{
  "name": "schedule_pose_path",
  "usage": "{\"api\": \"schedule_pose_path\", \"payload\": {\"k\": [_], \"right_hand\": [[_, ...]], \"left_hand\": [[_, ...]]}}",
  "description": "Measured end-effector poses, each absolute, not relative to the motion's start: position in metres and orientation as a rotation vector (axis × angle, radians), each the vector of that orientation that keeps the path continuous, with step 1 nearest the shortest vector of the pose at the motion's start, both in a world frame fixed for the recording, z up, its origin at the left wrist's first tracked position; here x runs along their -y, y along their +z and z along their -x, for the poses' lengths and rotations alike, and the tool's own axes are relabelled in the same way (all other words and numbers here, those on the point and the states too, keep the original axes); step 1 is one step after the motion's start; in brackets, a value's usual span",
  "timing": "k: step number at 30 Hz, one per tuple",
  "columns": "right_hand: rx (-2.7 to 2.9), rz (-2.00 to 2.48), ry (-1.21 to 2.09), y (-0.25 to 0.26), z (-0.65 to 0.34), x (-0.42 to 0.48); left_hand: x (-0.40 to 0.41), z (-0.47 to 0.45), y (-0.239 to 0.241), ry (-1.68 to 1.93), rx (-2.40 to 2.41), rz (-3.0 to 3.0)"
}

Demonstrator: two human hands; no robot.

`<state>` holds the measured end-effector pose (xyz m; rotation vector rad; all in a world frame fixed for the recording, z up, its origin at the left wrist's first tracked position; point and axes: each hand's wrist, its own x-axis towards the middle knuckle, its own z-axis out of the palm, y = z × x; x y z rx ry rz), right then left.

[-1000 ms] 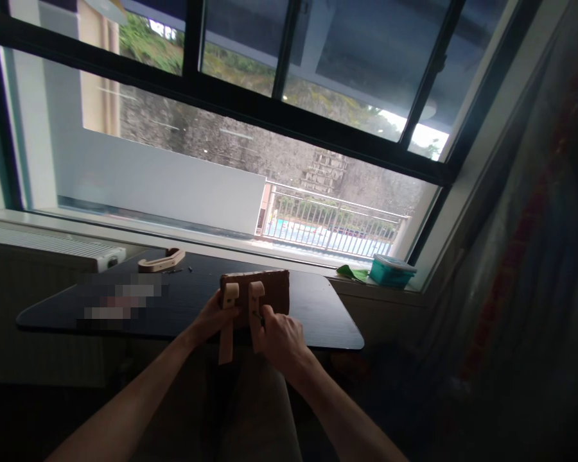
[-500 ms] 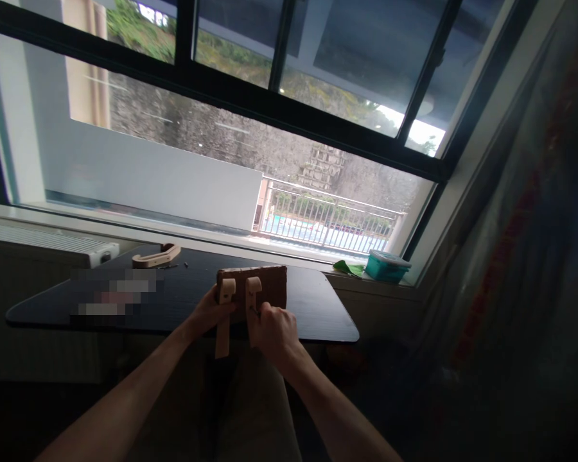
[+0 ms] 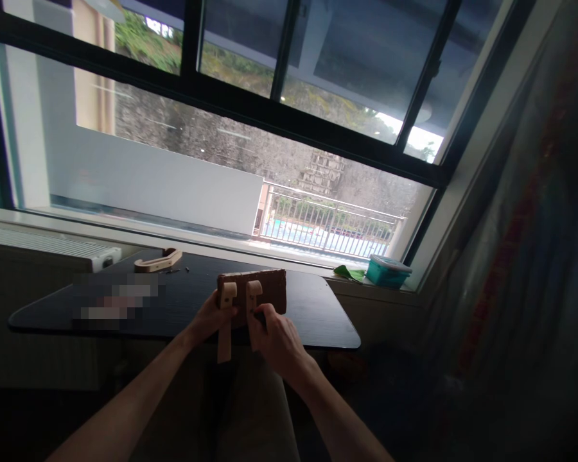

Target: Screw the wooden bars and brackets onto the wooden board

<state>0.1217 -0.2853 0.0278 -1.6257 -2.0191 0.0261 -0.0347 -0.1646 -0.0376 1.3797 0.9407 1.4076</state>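
Note:
My left hand (image 3: 209, 321) grips the left edge of a brown, flat, rectangular piece (image 3: 272, 289) held tilted over the near table edge. Its thumb lies across a tan strap-like strip (image 3: 225, 340), which curls at the top and hangs below the piece. A second tan strip (image 3: 252, 298) runs alongside it on the same face. Against that second strip, my right hand (image 3: 282, 340) is closed with its fingertips pinched. Something small and dark shows at those fingertips, too little to name. The lower part of the second strip is partly behind the hand.
On the dark table (image 3: 313, 314) lie a curved tan piece (image 3: 158, 262) and a few tiny dark bits near it. A teal lidded box (image 3: 388, 271) and a green leaf-like item (image 3: 349, 274) rest on the windowsill. A radiator (image 3: 48, 244) stands at left; plastic sheeting hangs at right.
My right hand has turned slightly, its fingers shifting at the second strip. The left hand keeps its hold. The whole view has shifted a little.

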Motion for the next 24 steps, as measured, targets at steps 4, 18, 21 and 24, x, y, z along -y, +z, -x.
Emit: {"api": "schedule_pose_path", "payload": {"k": [4,18,21,24], "right_hand": [[2.111,1.590,-0.243,0.023,-0.127,0.287],[2.387,1.522,-0.623,0.024,-0.142,0.275],[2.210,1.654,-0.542,0.018,-0.136,0.279],[1.989,1.749,-0.332,0.013,-0.129,0.285]], "left_hand": [[0.165,0.034,-0.036,1.418,-0.937,-1.385],[0.171,0.034,-0.032,1.390,-0.885,-1.341],[0.171,0.034,-0.033,1.384,-0.874,-1.341],[0.169,0.034,-0.035,1.396,-0.884,-1.343]]}}
